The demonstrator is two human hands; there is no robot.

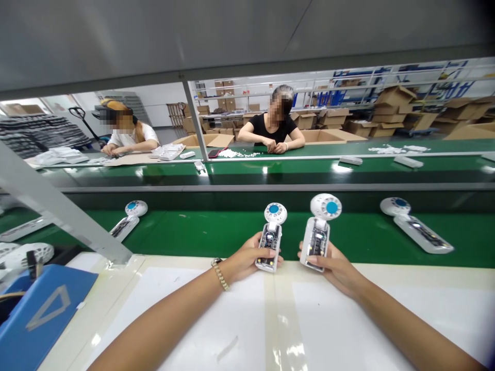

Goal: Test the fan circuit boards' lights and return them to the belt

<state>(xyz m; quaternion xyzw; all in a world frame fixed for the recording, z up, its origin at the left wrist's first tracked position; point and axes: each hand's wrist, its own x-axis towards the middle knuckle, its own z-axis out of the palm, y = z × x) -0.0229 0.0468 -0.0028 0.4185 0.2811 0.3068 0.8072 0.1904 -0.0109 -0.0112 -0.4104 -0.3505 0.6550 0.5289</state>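
My left hand (pixel 251 257) is closed around a white handheld fan (pixel 274 214), its thumb across the lower part of the handle. The handle's inside shows a dark circuit board, and a blue disc marks the middle of the round head. In my right hand (pixel 332 263) I grip a second handheld fan (pixel 326 207) of the same make, also upright with its inner parts bare. Both fans are held side by side, apart from each other, over the near edge of the green conveyor belt (pixel 216 232).
More handheld fans lie on the belt, one at right (pixel 421 232) and one at left (pixel 135 208). A slanted grey post (pixel 65 206) and a blue bin (pixel 50 309) stand left. Across the line, two people work at a green bench with small white parts (pixel 235 153).
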